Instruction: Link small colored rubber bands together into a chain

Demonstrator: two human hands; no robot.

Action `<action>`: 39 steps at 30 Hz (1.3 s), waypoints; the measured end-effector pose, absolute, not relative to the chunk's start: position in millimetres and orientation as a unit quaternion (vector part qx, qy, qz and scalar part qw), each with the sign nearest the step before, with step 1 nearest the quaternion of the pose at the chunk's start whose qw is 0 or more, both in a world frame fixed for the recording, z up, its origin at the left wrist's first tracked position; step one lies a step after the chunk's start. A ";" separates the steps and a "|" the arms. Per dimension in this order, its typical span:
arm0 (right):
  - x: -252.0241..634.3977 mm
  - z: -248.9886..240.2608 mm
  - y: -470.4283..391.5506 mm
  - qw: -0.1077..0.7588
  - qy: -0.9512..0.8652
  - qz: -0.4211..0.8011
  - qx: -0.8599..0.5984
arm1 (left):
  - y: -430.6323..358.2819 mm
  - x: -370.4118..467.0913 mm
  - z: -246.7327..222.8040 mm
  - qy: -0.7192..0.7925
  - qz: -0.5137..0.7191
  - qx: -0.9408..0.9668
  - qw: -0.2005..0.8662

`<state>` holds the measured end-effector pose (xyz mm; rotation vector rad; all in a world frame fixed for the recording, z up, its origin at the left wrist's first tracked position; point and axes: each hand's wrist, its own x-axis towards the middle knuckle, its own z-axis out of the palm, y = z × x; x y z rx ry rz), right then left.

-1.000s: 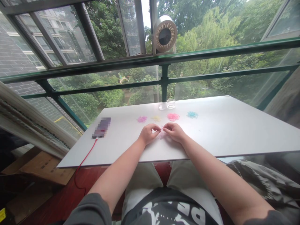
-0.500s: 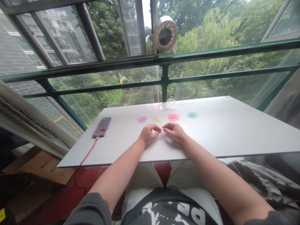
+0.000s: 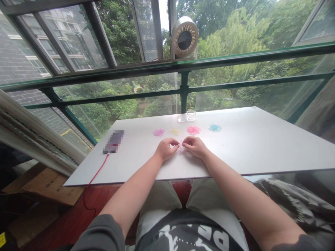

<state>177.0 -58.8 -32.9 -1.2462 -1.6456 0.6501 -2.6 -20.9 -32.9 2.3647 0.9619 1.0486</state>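
A small pale pink-lilac heap of thin, looped strands, like little elastic bands (image 3: pixel 180 150), lies on the white table between my two hands. My left hand (image 3: pixel 166 149) is at its left side, thumb and forefinger pinched together. From the right, my right hand (image 3: pixel 194 147) pinches in the same way, its fingertips close to the left ones. Whatever is between the fingertips is too small to make out. Beyond the hands sit separate piles of similar strands: a purple pile (image 3: pixel 158 132), a pale yellow pile (image 3: pixel 175 132), a pink pile (image 3: pixel 193 130) and a blue pile (image 3: pixel 215 128).
Two clear round containers (image 3: pixel 191 115) stand at the table's far edge. A blurred phone (image 3: pixel 114 142) with a red cable (image 3: pixel 96 174) lies at the left of the white table (image 3: pixel 267 146). Behind it run a green railing (image 3: pixel 146 94) and windows. A cardboard box (image 3: pixel 52 186) is at lower left.
Almost nothing differs. Both hands stay over the pale heap, with only a slight shift of the fingertips; the piles and containers have not moved.
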 end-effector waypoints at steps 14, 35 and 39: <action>176.5 -32.2 -60.1 0.473 -0.670 0.272 -0.503 | -22.0 -1.7 -32.7 0.346 0.351 0.842 0.219; 175.3 -31.4 -61.2 0.469 -0.678 0.258 -0.504 | -21.8 -2.7 -32.5 0.347 0.353 0.841 0.219; 175.1 -30.7 -61.4 0.467 -0.676 0.255 -0.510 | -22.1 -2.3 -32.6 0.345 0.348 0.844 0.216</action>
